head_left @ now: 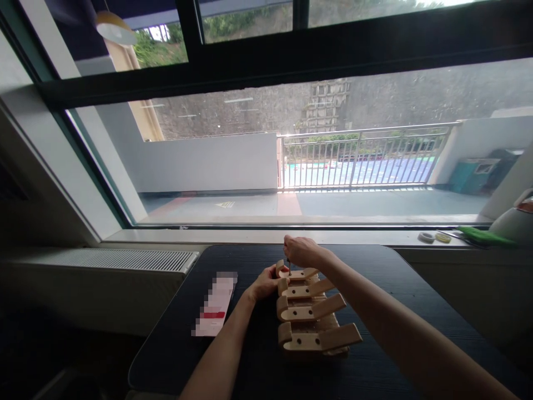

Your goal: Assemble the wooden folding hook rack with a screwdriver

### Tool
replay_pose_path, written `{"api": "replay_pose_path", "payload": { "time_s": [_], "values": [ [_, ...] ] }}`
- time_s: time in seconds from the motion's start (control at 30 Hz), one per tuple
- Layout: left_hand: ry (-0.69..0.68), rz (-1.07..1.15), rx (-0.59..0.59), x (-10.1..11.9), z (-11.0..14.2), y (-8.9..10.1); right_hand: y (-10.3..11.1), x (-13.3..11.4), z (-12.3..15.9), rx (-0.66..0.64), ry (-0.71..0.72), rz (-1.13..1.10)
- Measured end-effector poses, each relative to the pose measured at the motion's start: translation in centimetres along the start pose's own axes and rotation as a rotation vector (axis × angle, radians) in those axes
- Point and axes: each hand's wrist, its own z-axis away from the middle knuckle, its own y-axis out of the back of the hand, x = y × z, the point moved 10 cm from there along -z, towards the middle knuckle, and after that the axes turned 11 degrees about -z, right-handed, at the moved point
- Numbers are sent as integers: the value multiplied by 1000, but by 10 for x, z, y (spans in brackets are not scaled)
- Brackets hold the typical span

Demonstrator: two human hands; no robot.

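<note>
Several pale wooden coat hooks (308, 312) sit side by side across a wooden board (331, 321) on the dark table. Each has a curled left end, a raised right arm and dark holes in its flat middle. My right hand (303, 251) is closed above the farthest hook (302, 274), around a thin-shafted tool (289, 268) that stands upright over that hook. The tool's upper end is hidden in my fist, so its exact kind does not show. My left hand (265, 283) is closed at the curled end of the same hook, steadying it; some fingertips are hidden.
On the table (175, 355), left of my forearm, lies a pixelated pinkish packet (216, 305). Beyond the table's far edge runs a windowsill (250, 237). Tape rolls (426, 237) and a green item (485, 236) rest on the sill at right. A radiator (125, 258) stands left.
</note>
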Motion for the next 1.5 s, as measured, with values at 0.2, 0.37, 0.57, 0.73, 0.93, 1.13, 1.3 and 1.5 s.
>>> {"api": "replay_pose_path", "payload": {
  "time_s": [0.2, 0.37, 0.57, 0.73, 0.93, 1.13, 1.3, 1.5],
  "values": [
    [-24, -15, -15, 3, -1, 0, 9, 6, 2, 29, 62, -6],
    [-27, -46, -1, 2, -2, 1, 14, 9, 2, 67, 90, 28],
    [-48, -115, 24, 6, -2, 4, 20, 20, -7, 55, 90, 81],
    [-3, -99, 28, 5, -1, 5, 20, 6, -4, -17, 227, 68],
    [-9, -82, 29, 4, -1, 4, 12, -11, -3, -46, 323, 39],
    [-3, -135, 45, 3, -2, 7, 8, 1, -11, 21, 220, 66],
    [-17, -157, 48, 1, -1, 8, 8, 5, -11, 51, 152, 92],
    [-54, -158, 59, 5, 0, 9, 14, -3, -7, 65, 127, 124]
  ]
}}
